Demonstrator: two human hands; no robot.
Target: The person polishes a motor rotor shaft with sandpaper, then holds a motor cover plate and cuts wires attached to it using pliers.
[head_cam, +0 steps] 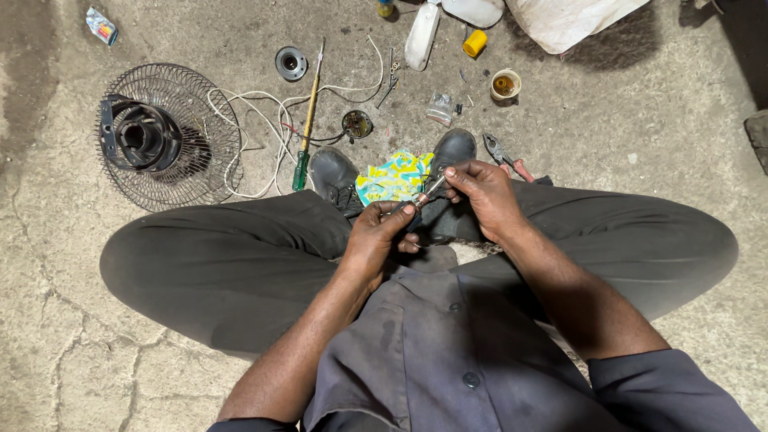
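Observation:
I sit on a concrete floor with my knees spread. My left hand (380,236) and my right hand (482,192) meet in front of me, above my shoes. Both pinch a small thin metal part (430,190), the left at its lower end and the right at its upper end. What exactly the part is I cannot tell. Just beyond it lies a crumpled yellow and turquoise cloth (394,178) between my black shoes (334,174).
A wire fan guard with a black motor housing (164,136) lies at the left, white cable (264,132) looped beside it. A green-handled screwdriver (306,132), red-handled pliers (506,156), a small cup (506,84), a yellow cap (474,43) and white bottles (422,34) lie ahead.

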